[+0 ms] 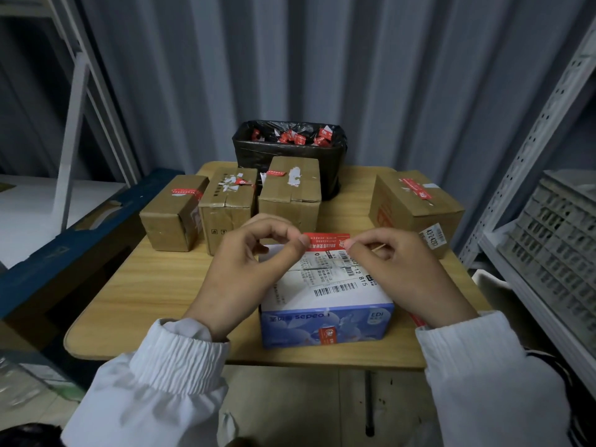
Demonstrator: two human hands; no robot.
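Sticker (326, 241) long axis left-right, level; left hand (248, 266), right hand (400, 272) pinch its ends

The white smooth-fabric left sleeve (145, 391) and matching right sleeve (490, 382) end in gathered elastic cuffs (180, 359) behind the bare left hand (245, 269) and right hand (403, 272).

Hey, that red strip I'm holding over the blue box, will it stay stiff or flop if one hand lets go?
The red strip looks paper-thin, and the left hand and right hand pinch its ends, so it would probably droop from one hand. It is likely very light. Crumpled red pieces in the bin suggest it creases easily.
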